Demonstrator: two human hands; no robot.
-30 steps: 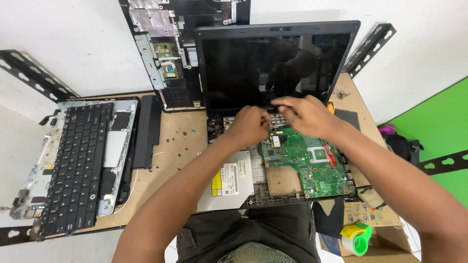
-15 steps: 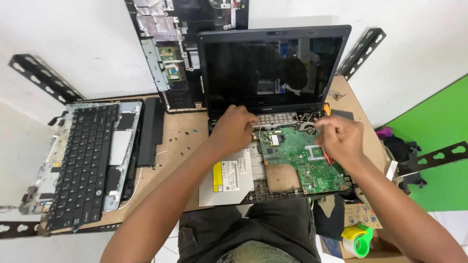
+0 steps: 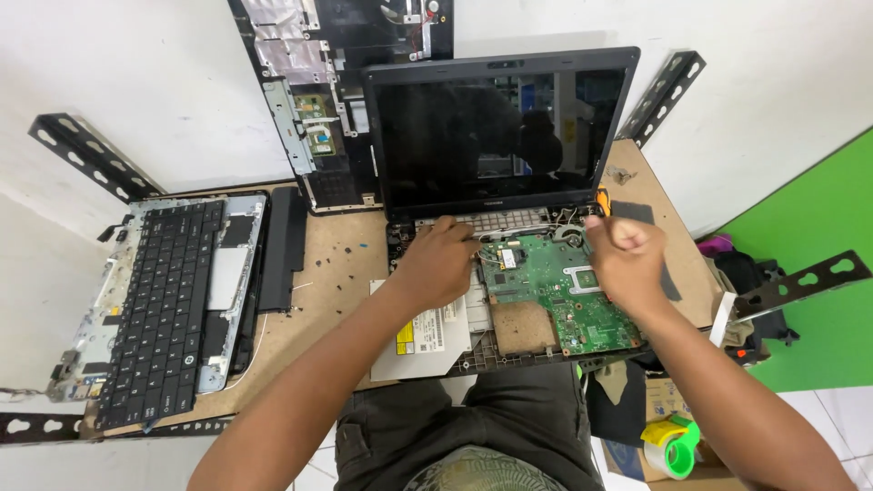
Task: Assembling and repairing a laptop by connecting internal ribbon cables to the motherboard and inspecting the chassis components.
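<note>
Left hand (image 3: pixel 439 265) laid palm-down on the stripped laptop base (image 3: pixel 509 300), fingers spread loosely and pressed flat near the hinge strip, nothing gripped. Right hand (image 3: pixel 626 257) hovering over the right part of the green motherboard (image 3: pixel 555 300), fingers curled into a closed fist; whether anything small sat inside the fist could not be told. Motherboard seated in the right half of the base, directly below the dark raised screen (image 3: pixel 500 127), with a brown square patch (image 3: pixel 523 325) at its lower left. Silver optical drive (image 3: pixel 423 332) with a yellow sticker at the left front of the base, partly under the left forearm. Orange-handled tool (image 3: pixel 602 200) resting just beside the screen's right hinge, close above the right fist. Detached keyboard assembly (image 3: pixel 168 300) lying well apart on the left of the wooden worktop (image 3: pixel 336 273), a black bar-shaped part (image 3: pixel 284 247) just beside it. Another opened laptop shell (image 3: pixel 318 100) propped behind, against the white wall. Green tape roll (image 3: pixel 671 445) low at the right, off the worktop. Small dark screws (image 3: pixel 341 273) scattered between keyboard and base.
</note>
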